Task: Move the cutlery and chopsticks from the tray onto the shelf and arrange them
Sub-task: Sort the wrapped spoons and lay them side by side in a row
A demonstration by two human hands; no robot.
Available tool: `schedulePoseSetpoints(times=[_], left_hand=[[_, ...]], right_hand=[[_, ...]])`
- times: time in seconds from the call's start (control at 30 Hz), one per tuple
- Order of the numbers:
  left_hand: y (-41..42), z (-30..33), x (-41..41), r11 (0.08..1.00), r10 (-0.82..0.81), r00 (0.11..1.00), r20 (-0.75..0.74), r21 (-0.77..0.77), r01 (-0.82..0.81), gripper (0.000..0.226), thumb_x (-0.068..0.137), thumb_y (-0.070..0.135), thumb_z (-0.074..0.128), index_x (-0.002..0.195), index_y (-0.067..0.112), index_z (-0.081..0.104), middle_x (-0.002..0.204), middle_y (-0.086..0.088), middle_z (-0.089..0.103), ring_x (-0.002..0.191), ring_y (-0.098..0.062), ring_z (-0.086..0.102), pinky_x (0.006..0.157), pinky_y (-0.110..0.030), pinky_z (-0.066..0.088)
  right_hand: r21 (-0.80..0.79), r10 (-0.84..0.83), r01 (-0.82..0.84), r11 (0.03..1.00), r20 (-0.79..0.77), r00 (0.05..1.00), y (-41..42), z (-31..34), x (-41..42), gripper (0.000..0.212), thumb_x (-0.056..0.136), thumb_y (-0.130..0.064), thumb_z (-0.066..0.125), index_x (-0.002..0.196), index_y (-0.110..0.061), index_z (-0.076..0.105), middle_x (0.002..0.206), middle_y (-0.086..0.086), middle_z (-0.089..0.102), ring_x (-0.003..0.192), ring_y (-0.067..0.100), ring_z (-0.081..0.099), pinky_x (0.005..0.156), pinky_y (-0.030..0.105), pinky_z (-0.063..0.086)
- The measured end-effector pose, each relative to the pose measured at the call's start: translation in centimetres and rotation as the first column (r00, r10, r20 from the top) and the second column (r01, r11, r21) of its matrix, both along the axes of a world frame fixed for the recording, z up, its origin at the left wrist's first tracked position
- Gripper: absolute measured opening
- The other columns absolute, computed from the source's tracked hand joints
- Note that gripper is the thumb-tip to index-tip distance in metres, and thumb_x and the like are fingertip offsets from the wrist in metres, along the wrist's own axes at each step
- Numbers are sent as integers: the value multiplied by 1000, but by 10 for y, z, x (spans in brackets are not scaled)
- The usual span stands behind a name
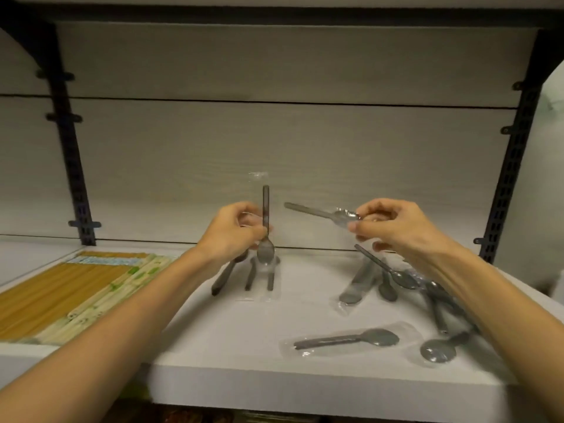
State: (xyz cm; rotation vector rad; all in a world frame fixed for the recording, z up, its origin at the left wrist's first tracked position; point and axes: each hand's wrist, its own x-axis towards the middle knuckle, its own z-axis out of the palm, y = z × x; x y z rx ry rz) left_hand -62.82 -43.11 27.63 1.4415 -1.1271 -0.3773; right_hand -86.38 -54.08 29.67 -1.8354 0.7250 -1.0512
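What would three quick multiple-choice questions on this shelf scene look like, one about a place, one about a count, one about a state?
1. Where do the chopsticks lie on the shelf?
A. far left
B. centre
C. far right

2. How many utensils are held up off the shelf?
A. none
B. one
C. two

3. How does the spoon in the left hand stand?
A. flat
B. upright, bowl down
C. upright, bowl up

Answers:
1 A, the packs fill the left end.
2 C, each hand holds one; the right hand pinches a wrapped utensil.
3 B, its handle points up.
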Motion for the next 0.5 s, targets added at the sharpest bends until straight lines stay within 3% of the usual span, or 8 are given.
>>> schedulePoseSetpoints(times=[0.07,0.13,0.23,0.3,0.4,0.5], left_hand=[[-3,-2,7,997,-9,999,49,-70,13,14,82,-7,65,92,2,64,88,-8,73,85,-16,71,67,-17,53],[-8,-7,10,990,-42,992,116,-125,57,4,85,-2,67,89,-1,67,97,-12,73,84,-13,70,70,-13,52],[-17,-21,17,990,-81,964,255,-92,107,16,87,6,67,79,19,69,104,2,72,84,-20,70,72,-30,58],[-22,-32,23,985,-124,929,349,-71,158,25,85,1,67,76,24,69,102,5,70,95,-17,67,72,-34,57],[-27,-43,25,984,-118,851,512,-53,168,30,81,-1,67,75,29,69,93,13,66,95,-6,62,69,-12,43],[-29,-46,23,988,-112,769,630,-10,153,19,83,8,70,83,26,71,94,11,67,92,-6,60,68,-8,38]], right_hand=[[88,13,-20,996,79,997,-2,4,15,17,76,-6,77,86,-17,69,80,1,67,69,14,63,62,25,49],[197,33,-73,978,196,980,-5,4,29,18,78,-2,74,87,-18,71,85,3,68,77,18,63,73,31,54],[329,8,-141,934,376,926,-13,-2,43,19,81,8,66,90,-9,69,83,13,70,84,27,67,87,42,56],[356,-8,-155,921,416,909,-15,-7,46,22,82,9,64,101,-2,64,84,17,70,84,29,67,79,35,60],[339,-53,-74,938,350,935,-20,-11,44,34,86,8,58,115,-9,56,54,3,63,67,20,63,53,23,49],[277,-240,153,949,315,918,-31,-11,40,42,83,5,55,120,-14,49,45,-3,55,49,13,49,53,27,38]])
